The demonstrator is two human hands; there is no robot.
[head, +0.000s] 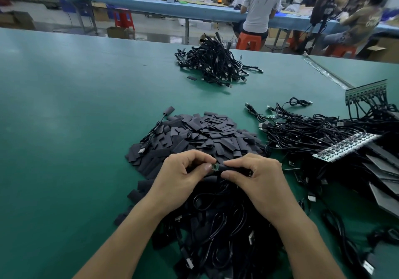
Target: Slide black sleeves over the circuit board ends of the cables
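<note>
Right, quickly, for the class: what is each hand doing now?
Left hand: closed, pinching the small green circuit board.
Right hand: closed, pinching the black sleeve.

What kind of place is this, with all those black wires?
It looks like an electronics assembly workshop. On the green table lie a heap of black sleeves, tangles of cables and strips of circuit boards, and other people sit working at a long blue bench.

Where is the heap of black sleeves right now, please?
In the head view, the heap of sleeves lies on the table, just beyond the left hand and right hand, with tangled cables to its right.
</note>
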